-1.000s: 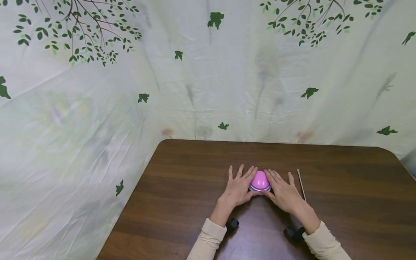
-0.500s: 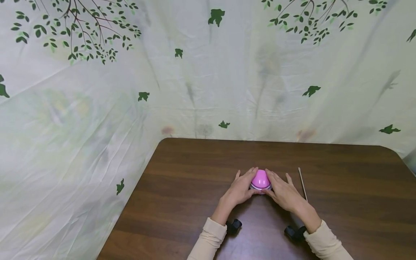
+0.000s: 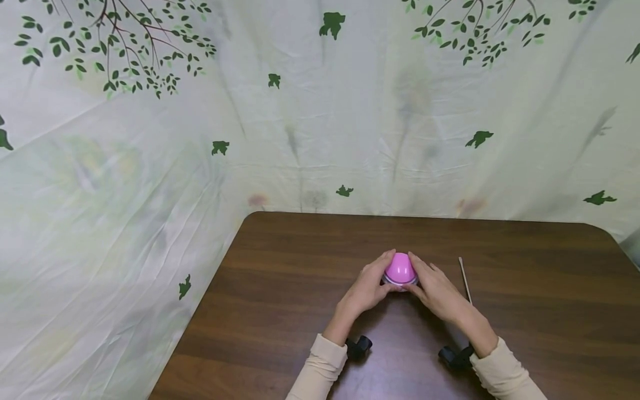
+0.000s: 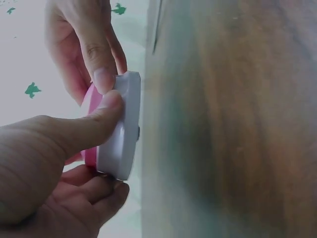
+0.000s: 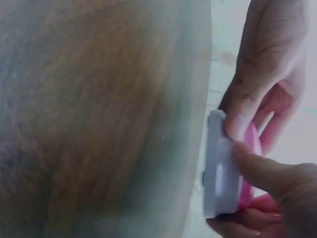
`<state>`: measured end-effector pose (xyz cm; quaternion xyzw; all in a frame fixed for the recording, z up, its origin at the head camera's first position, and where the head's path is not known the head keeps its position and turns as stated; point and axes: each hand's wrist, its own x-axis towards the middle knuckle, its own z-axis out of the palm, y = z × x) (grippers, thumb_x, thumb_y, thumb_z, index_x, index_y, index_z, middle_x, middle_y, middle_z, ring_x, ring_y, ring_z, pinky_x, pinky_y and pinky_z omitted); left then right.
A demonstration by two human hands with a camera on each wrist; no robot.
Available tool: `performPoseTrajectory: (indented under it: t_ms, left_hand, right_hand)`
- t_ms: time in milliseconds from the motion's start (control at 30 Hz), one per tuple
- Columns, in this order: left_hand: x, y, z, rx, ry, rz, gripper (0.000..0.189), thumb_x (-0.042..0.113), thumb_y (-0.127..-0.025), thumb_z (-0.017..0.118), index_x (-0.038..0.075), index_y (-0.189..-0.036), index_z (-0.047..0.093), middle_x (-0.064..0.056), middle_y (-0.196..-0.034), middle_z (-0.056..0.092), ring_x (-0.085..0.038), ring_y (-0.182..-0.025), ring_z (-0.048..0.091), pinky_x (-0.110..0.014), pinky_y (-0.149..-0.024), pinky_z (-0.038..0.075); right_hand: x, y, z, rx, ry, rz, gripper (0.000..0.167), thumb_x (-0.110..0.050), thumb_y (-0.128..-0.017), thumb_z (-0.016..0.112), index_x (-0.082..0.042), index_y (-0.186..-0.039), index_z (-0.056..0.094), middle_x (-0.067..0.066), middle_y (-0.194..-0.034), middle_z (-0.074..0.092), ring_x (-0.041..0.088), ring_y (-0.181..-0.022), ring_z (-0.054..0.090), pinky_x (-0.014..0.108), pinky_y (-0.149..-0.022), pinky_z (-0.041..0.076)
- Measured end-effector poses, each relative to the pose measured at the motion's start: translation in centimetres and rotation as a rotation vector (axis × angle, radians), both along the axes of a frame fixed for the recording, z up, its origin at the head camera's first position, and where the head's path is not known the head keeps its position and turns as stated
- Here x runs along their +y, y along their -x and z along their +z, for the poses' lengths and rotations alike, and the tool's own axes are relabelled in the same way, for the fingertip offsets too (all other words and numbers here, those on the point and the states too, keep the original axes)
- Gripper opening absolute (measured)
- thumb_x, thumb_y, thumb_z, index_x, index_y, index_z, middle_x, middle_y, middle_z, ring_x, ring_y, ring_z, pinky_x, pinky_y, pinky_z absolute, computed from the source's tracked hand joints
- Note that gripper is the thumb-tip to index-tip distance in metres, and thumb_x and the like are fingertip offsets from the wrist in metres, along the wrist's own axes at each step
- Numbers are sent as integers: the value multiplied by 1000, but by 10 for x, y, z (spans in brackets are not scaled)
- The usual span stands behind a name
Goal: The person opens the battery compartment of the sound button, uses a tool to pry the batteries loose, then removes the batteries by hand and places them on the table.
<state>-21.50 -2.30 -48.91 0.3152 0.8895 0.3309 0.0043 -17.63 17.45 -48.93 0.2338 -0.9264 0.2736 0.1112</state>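
Observation:
Between both hands is a pink dome [image 3: 400, 268] on a round white base [image 4: 119, 134]; its exact kind is unclear. My left hand [image 3: 367, 286] grips its left side, thumb on the base's near side and fingers curled around the far side. From the right, my right hand [image 3: 440, 291] holds it likewise; its thumb [image 5: 257, 168] lies close to the left thumb [image 5: 242, 116]. A small dark foot [image 4: 138, 133] shows under the base. In the wrist views the base appears slightly off the brown table [image 3: 300, 266].
A thin metal rod [image 3: 465, 280] lies on the table just beyond the right hand and forearm. Dark wrist cameras [image 3: 359, 348] hang beneath the wrists. A pale cloth backdrop with printed leaves [image 3: 310, 111] stands behind the table's far edge.
The spread fingers of both hands have closed in around the pink dome and its base. The thing and the hands have moved up and slightly away in the head view.

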Motion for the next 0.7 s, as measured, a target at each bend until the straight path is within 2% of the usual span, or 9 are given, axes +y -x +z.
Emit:
performPoseTrajectory:
  t_ms: [200, 500, 700]
  left_hand:
    - [-8, 4, 12, 50, -79, -40, 75, 11, -92, 77, -1, -157, 40, -18, -161, 45, -29, -149, 45, -40, -121, 38]
    - [-13, 6, 23, 25, -160, -83, 71, 13, -97, 73, 2, -158, 39, -16, -162, 45, -28, -150, 43, -39, -122, 37]
    - [-15, 5, 25, -13, -230, -84, 65, 17, -98, 72, 6, -156, 44, -14, -158, 51, -27, -147, 48, -40, -120, 40]
  right_hand:
    - [1, 2, 9, 92, 25, -14, 71, -11, -92, 76, 12, -150, 42, 31, -149, 53, 47, -130, 59, 70, -106, 42]
    - [8, 5, 16, 144, 109, 19, 68, -10, -92, 75, -3, -154, 47, 26, -149, 56, 45, -130, 60, 68, -101, 45]
    - [11, 5, 19, 146, 126, 55, 59, -9, -95, 72, -12, -151, 54, 26, -147, 57, 41, -115, 70, 60, -92, 54]
